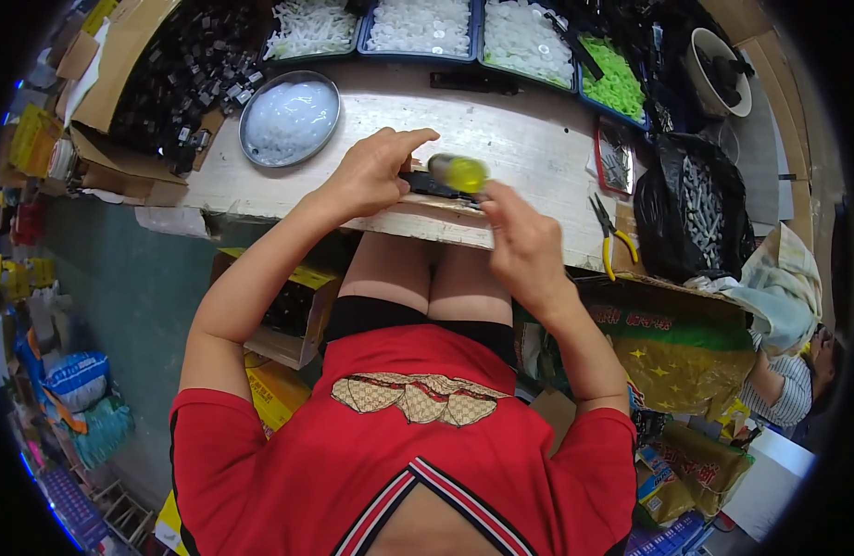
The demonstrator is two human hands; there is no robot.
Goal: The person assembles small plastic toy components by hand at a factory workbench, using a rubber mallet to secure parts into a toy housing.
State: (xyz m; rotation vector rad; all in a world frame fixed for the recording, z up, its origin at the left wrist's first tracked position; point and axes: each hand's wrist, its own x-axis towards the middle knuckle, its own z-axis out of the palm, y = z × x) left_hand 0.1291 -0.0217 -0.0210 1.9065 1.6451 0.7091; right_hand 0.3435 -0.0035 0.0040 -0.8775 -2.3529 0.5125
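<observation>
My left hand, index finger stretched out, is at the black part by the white table's front edge; whether it pinches it I cannot tell. My right hand grips what looks like a mallet, its yellow head blurred. I judge this a tapping step, calling next for a square strike clear of my fingers. One mallet, one black part; farther, one pair of pliers, one round bowl, four trays of white or green pieces
</observation>
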